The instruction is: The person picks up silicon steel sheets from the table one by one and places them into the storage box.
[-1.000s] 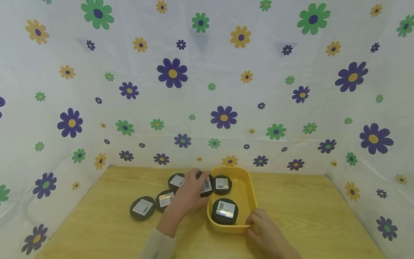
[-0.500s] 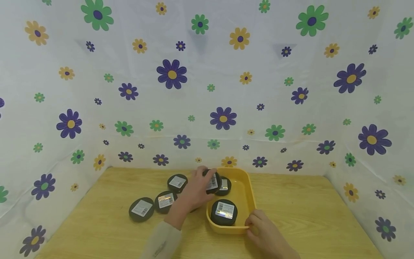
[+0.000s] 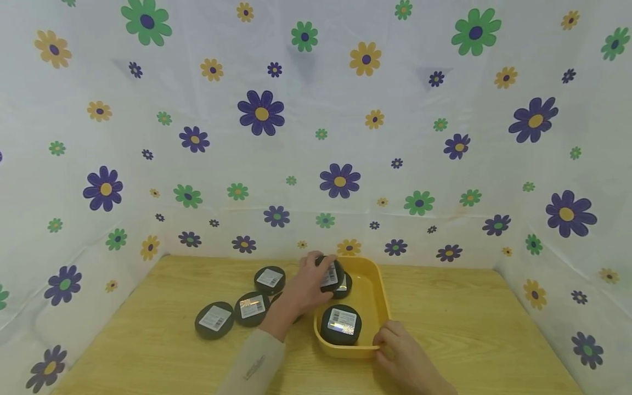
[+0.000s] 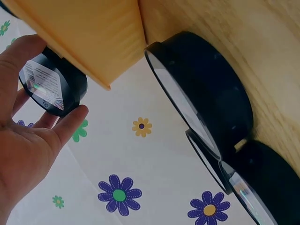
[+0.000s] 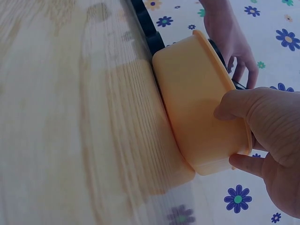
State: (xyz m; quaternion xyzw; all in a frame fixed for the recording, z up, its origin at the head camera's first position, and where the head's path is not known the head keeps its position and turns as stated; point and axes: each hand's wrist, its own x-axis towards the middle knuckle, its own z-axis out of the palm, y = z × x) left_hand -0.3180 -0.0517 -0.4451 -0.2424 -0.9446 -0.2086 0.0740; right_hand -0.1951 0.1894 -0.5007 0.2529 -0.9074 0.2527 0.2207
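My left hand (image 3: 307,285) grips a round black container (image 3: 332,274) with a white label, above the yellow tray's upper left side. In the left wrist view, thumb and fingers pinch that container (image 4: 54,84) by its rim, beside the tray wall (image 4: 93,33). Two labelled black containers stand in the tray (image 3: 387,299): one at the near left (image 3: 341,325), the other (image 3: 345,286) partly covered by the held one. My right hand (image 3: 407,356) holds the tray's near right corner; in the right wrist view its thumb lies on the tray's outer wall (image 5: 197,98).
Left of the tray on the wooden table (image 3: 459,318) lie several more black containers, at the far side (image 3: 270,280), in the middle (image 3: 252,308) and at the left (image 3: 214,320); another is partly behind my left forearm. A flowered white cloth (image 3: 296,148) surrounds the table.
My left hand has carried its black container rightwards and slightly up, from the tray's left edge to over the tray, where it now overlaps the far container. My right hand stays at the corner.
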